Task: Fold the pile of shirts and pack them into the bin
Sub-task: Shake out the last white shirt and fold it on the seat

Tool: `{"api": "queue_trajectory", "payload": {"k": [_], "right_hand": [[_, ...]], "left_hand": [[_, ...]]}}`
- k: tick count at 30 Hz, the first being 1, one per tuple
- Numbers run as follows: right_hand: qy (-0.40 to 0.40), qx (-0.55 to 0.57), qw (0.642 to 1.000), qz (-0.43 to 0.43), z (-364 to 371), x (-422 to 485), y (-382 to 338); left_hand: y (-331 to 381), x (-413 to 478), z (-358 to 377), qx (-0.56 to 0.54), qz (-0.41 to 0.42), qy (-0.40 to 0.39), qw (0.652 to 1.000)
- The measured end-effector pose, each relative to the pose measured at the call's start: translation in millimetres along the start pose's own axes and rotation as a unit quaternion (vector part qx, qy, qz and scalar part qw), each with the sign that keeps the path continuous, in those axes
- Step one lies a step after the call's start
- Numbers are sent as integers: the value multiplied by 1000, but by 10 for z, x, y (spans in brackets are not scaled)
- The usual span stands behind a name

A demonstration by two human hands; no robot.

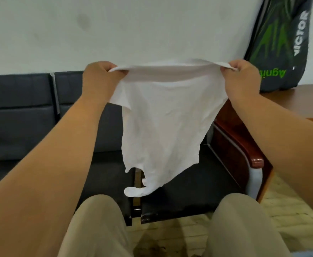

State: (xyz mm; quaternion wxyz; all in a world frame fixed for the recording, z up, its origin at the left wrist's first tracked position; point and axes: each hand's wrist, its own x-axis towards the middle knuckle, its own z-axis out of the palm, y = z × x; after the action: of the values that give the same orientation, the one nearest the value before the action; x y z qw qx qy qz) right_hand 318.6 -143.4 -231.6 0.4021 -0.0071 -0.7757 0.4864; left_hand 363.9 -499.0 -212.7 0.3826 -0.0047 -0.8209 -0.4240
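Observation:
A white shirt (163, 115) hangs in the air in front of me, stretched between both hands. My left hand (100, 75) pinches its top left corner and my right hand (242, 73) pinches its top right corner, both at about the same height. The cloth tapers downward, and its crumpled lower end dangles just above the black sofa seat (189, 197). No bin and no pile of other shirts are in view.
A black sofa (22, 108) runs along the white wall, with a red-brown wooden armrest (244, 149) at its right end. A wooden table (300, 102) at the right carries a dark racket bag (281, 43). My knees in beige trousers (100, 229) fill the bottom.

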Motion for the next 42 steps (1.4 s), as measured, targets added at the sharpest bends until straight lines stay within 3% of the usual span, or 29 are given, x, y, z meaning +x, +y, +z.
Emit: {"api": "queue_trajectory", "payload": {"k": [9,15,20,26,31,34,37,42], "right_hand": [[46,53,997,-22,-558,277,-710],[38,40,998,-30,-709,288,-638],[-5,-84,996,-26,-591,401,-297],[-118,-185,975,21,-273,369,321],[-178,4,971,161,-66,136,694],[-197,34,954,224,-2,-33,921],[-217,-71,952,204,-11,-212,1070],[-234,-295,924,67,-35,-354,1216]], "left_hand": [[709,275,-437,11,63,7,998],[685,311,-470,41,52,-28,997],[407,322,-227,68,24,-68,995],[-74,233,320,120,-5,-167,979],[-320,-18,686,115,-20,-219,969],[-456,-173,840,118,-25,-257,959],[-624,-310,965,128,-39,-282,950],[-854,-433,1088,143,-64,-280,947]]}}
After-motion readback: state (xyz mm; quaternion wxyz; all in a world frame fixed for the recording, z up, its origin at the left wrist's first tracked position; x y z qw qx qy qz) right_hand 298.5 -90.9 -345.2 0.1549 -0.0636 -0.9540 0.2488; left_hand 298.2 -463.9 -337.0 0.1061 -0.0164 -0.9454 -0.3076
